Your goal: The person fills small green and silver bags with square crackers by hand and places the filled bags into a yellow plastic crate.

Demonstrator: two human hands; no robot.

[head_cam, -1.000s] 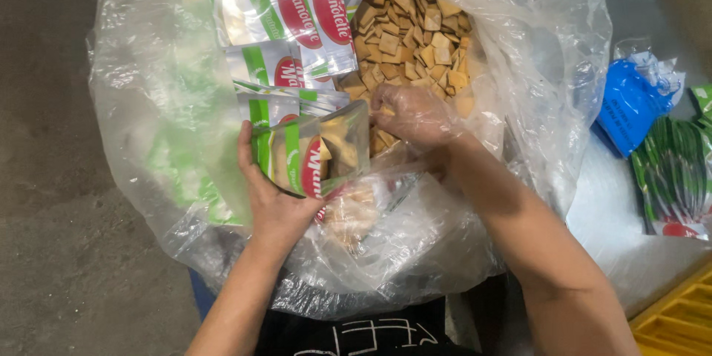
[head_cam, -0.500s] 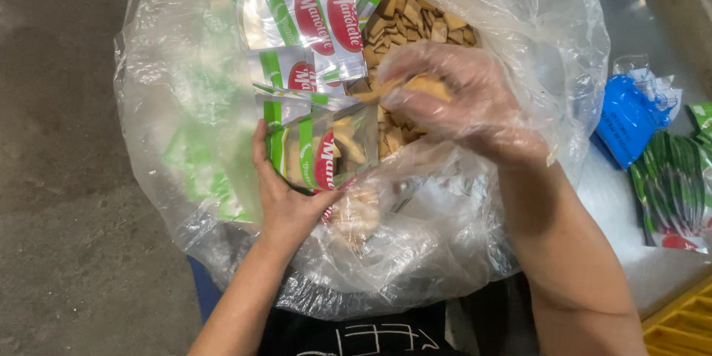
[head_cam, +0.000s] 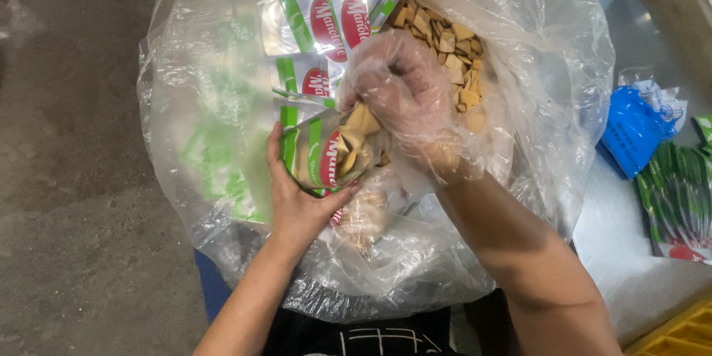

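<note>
R fingers (head_cam: 386,78) (in a thin clear glove) are bunched tight round a handful of crackers (head_cam: 362,120), fist knuckles-up right over the mouth of a small pouch (head_cam: 326,156). L fingers wrap the pouch from the side & below, thumb under, holding it upright & open. Right hand (head_cam: 404,93) drops from a bent wrist; left hand (head_cam: 300,204) comes up from below. Both sit inside a big clear bag (head_cam: 193,104) w/ loose crackers & empty pouches (head_cam: 319,18). Blue packet (head_cam: 630,130) lies on the bench (head_cam: 623,245) at right.

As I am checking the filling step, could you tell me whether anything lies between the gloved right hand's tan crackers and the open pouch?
Nothing visible does: the right hand holds tan cracker pieces directly at the mouth of the green-and-white foil pouch, held open by the left hand.
</note>
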